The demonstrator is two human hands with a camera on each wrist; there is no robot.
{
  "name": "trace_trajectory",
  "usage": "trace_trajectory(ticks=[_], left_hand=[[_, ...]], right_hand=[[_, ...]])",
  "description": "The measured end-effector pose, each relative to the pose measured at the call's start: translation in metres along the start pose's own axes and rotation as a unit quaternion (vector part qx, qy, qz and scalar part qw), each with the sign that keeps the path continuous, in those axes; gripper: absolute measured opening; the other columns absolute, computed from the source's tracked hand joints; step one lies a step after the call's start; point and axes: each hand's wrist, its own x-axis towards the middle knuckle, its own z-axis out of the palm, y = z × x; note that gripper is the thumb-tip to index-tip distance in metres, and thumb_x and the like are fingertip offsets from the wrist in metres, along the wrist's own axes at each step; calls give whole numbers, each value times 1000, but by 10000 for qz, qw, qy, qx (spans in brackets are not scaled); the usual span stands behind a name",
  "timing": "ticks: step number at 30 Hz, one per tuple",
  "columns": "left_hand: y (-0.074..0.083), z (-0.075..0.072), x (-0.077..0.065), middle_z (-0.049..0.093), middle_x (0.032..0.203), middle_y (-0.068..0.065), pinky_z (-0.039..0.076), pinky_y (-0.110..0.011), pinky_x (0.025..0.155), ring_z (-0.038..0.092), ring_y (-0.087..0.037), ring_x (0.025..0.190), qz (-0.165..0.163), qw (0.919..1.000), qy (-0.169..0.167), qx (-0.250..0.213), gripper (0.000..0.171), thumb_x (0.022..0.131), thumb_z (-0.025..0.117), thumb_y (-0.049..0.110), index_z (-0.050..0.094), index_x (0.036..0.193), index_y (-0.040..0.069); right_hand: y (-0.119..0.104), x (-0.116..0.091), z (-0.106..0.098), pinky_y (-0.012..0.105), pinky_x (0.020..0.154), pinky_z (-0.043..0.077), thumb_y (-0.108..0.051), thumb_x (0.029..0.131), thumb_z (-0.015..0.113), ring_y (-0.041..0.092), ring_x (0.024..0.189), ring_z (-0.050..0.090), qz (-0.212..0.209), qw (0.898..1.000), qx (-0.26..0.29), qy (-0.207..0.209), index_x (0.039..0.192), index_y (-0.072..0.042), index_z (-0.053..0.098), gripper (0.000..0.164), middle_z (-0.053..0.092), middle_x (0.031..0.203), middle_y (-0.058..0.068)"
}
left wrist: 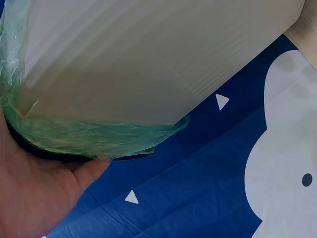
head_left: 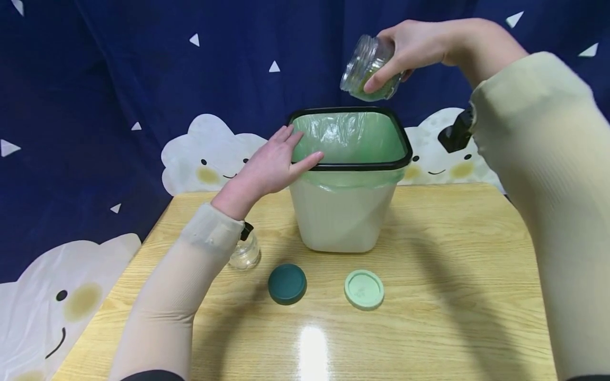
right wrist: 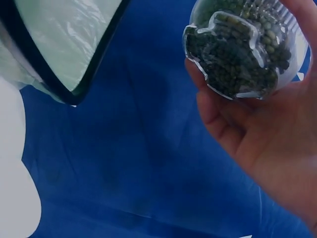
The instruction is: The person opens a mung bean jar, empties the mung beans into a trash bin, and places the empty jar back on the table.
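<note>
High over the right back of the bin, my right hand (head_left: 416, 47) grips a clear jar (head_left: 367, 66) tilted with its uncovered mouth toward the left. Green beans (right wrist: 233, 54), small and round like mung beans, lie inside against its lower side. My left hand (head_left: 274, 164) rests on the left front corner of a white bin (head_left: 343, 211), its fingers and thumb extended along the black rim (head_left: 352, 166). A pale green bag (head_left: 343, 137) lines the bin and folds over its outside. In the left wrist view, a fingertip touches the bag just at the rim.
A dark teal lid (head_left: 287, 284) and a light green lid (head_left: 364, 289) lie on the wooden table (head_left: 457, 296) in front of the bin. Another clear jar (head_left: 245, 254) stands beside my left wrist, partly hidden. A blue curtain (head_left: 143, 69) hangs behind.
</note>
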Motion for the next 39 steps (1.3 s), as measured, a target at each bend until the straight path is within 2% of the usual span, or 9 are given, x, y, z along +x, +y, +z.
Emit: trace_trajectory(ticks=[5,12,15,23,29,39], left_hand=[[0,0,-1,20,157,-19,13,-37,117,10,-27,146,-45,10000,9,-40,86,94,38,68,32,151,3],[-1,0,-4,19,158,-18,13,-38,117,10,-26,146,-60,10000,-25,-44,88,94,36,69,30,151,3],[-2,0,-4,19,158,-18,13,-38,117,10,-27,146,-71,10000,-22,-38,87,94,36,68,30,151,3],[-4,-1,-3,19,158,-18,14,-39,116,10,-27,146,-53,10000,-15,-3,87,94,36,68,31,151,3],[-4,0,-3,19,158,-18,14,-39,116,11,-27,146,-46,10000,-17,6,87,93,36,69,31,151,3],[-3,-1,-2,19,158,-18,13,-38,117,9,-27,146,-30,10000,-44,5,87,94,36,68,30,151,3]], right_hand=[[-3,1,0,36,83,43,-45,83,73,28,108,43,-24,9999,-97,-29,143,-1,32,85,45,130,18],[-4,3,11,41,88,45,-44,81,76,31,109,46,-76,9986,-258,-445,144,1,30,90,46,129,20],[-3,2,12,44,91,45,-43,80,78,32,110,46,-129,9981,-360,-475,144,2,30,92,46,129,20],[1,1,13,57,102,35,-42,77,81,37,114,43,-151,9983,-458,-312,146,5,27,100,45,130,24],[3,2,16,54,100,38,-37,77,82,37,111,45,-157,9984,-510,-203,147,6,26,99,46,129,25],[2,1,16,56,100,38,-35,77,82,40,111,44,-208,9983,-544,46,147,6,26,98,45,129,27]])
